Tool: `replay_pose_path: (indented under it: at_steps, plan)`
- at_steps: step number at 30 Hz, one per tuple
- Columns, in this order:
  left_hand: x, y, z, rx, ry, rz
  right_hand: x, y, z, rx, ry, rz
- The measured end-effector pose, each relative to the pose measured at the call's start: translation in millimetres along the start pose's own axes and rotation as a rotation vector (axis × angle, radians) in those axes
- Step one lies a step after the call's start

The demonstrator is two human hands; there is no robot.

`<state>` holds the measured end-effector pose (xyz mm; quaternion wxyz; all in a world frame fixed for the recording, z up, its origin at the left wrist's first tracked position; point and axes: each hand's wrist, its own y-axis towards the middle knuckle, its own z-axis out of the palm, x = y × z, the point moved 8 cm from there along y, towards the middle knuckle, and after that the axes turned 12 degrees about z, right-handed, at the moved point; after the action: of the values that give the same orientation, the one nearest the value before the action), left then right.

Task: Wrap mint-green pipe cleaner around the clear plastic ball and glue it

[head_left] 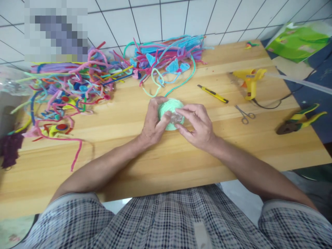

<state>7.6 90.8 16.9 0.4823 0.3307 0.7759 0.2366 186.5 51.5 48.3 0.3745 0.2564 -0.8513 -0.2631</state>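
Observation:
A rounded mint-green piece (171, 104), apparently coiled pipe cleaner, is held above the middle of the wooden table. My left hand (155, 122) is wrapped round its left side, thumb pressed across the front. At its centre shows a clear, shiny, crinkled material (176, 118); whether it is film or plastic I cannot tell. My right hand (198, 124) closes its fingertips on the right edge of that clear material. A green pipe cleaner (190, 76) curves behind the piece; whether the two join is hidden.
Bundled pipe cleaners (168, 52) and a tangled heap of them (70, 86) lie at the back and left. To the right are a yellow utility knife (213, 94), scissors (245, 115), a corded glue gun (250, 81) and pliers (298, 121). A green packet (298, 41) sits beyond the table's right edge.

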Motion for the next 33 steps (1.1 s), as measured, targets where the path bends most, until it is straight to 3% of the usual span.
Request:
replay_pose_path:
  at_steps: [10, 19, 33]
  plan:
    - [-3.0, 4.1, -1.0, 0.033, 0.003, -0.002, 0.9, 0.7, -3.0, -0.023, 0.023, -0.026]
    - [-21.1, 8.6, 7.5, 0.168, 0.018, 0.135, -7.8, 9.1, -17.2, -0.104, 0.009, 0.029]
    - [-28.7, 10.1, 10.0, 0.194, 0.081, 0.224, -2.3, 12.3, -18.9, -0.119, -0.086, -0.040]
